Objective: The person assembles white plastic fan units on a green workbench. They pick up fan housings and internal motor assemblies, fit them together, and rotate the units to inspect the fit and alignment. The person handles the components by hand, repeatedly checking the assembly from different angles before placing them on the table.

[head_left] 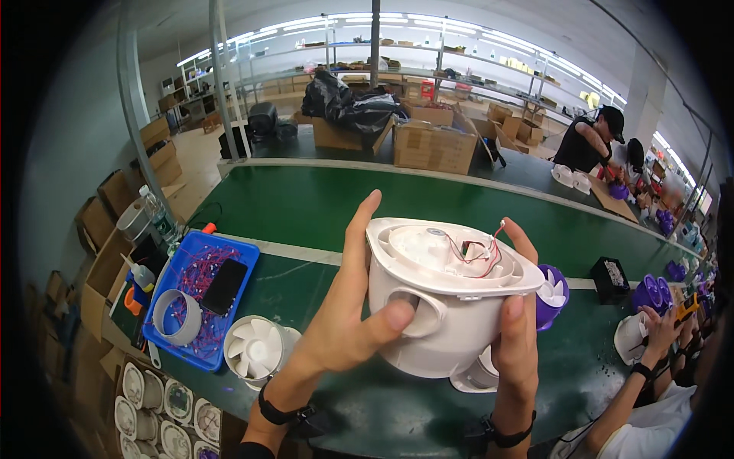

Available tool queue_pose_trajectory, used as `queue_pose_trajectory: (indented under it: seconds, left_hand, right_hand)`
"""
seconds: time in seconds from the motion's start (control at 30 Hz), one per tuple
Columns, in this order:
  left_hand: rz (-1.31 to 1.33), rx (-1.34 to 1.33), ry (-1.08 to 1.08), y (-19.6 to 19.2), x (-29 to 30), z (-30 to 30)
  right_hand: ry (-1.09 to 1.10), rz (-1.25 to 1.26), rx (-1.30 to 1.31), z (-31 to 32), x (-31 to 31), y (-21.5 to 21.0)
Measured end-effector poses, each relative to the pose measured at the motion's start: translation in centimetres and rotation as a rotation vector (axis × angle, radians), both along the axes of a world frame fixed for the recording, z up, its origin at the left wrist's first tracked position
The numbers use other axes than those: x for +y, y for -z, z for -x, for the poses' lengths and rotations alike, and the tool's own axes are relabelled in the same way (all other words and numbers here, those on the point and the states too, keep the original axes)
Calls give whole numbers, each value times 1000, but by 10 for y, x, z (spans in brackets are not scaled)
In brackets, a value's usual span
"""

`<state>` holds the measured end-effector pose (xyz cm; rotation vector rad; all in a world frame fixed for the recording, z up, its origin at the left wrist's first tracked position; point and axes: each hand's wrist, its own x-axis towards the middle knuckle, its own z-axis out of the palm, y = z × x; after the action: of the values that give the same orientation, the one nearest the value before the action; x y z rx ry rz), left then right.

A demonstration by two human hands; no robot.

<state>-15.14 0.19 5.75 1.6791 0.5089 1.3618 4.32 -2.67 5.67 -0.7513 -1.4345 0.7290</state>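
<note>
One white plastic housing [443, 348], seen from where I stand: raised above the green desk [287, 291], clamped between the fingers of the left hand [344, 325] and those of the right hand [516, 348], left thumb at its round side opening, red wires [489, 268] on its upper face near the right index fingertip. Left of the fingers: one white fan [254, 348], then one blue tray [243, 252] containing wires, a dark phone [225, 287] and a white ring [177, 337]. Just beyond the right fingers: one purple fan unit [550, 314].

Bright tube lights [501, 40] across the back, blackened corners, bowed edges, sheen on tabletop [352, 413]
</note>
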Motion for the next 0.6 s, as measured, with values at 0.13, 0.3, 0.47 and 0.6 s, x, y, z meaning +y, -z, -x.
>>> queue_pose_trajectory:
  seconds: [0.13, 0.3, 0.47, 0.6]
  left_hand:
    - [-15, 55, 31, -2, 1, 4]
    - [41, 60, 78, -6, -3, 7]
    - [108, 75, 68, -7, -6, 7]
    - [107, 100, 46, -7, -4, 7]
  right_hand:
    - [23, -17, 3, -3, 2, 4]
    - [-20, 6, 52, -4, 3, 5]
    - [-21, 74, 56, -5, 5, 5]
    - [7, 33, 4, -7, 12, 11]
